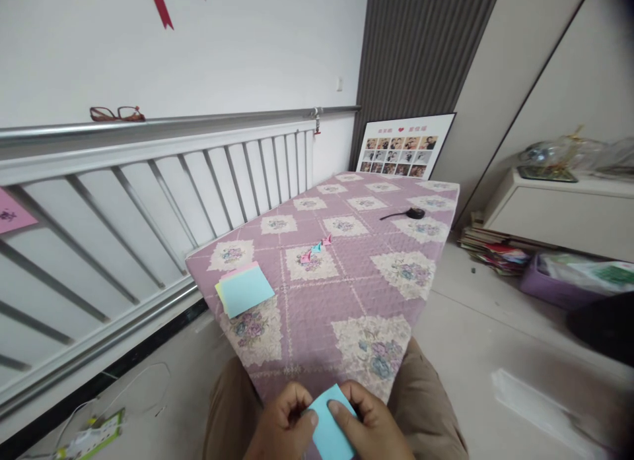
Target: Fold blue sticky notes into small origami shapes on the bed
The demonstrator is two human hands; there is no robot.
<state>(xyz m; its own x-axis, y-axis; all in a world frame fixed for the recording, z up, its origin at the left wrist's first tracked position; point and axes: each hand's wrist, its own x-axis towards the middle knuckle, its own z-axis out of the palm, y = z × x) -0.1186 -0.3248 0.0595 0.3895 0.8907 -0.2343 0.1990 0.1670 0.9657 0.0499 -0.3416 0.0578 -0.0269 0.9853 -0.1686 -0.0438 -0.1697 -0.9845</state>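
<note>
A light blue sheet of paper [331, 440], looking folded, is held between my two hands at the near edge of the table. My left hand [284, 420] pinches its left edge with thumb and curled fingers. On the other side, my right hand [369, 424] grips the paper with the thumb flat on top. Farther up the cloth, a stack of coloured paper [250, 292] lies at the left, blue on top with pink and yellow showing beneath. Several small folded paper pieces [316, 248], pink and blue, stand in a row mid-table.
A floral purple tablecloth [317, 315] covers the table. A black object with a thin handle [415, 213] lies at the far right of it. A white radiator [238, 183] runs along the left, with glasses [117, 114] on its pipe. A photo board [403, 146] leans behind.
</note>
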